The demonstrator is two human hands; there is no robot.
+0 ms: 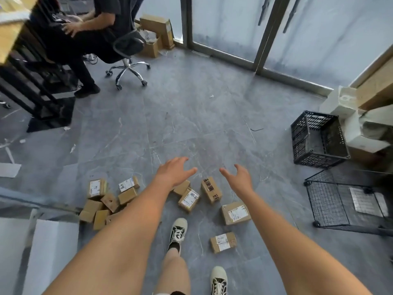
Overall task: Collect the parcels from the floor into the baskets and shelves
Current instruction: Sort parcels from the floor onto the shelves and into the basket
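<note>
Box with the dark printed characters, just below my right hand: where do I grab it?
Come from above and pinch the printed box across its two long sides with the right hand. It lies flat, top exposed, narrow enough for the fingers; the labelled box crowds its left side.

Brown labelled parcels (189,200) scattered on floor, perhaps a dozen

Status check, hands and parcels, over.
Left hand and right hand open, empty. Parcels scattered on floor. Black crate empty. Nothing blocking.
</note>
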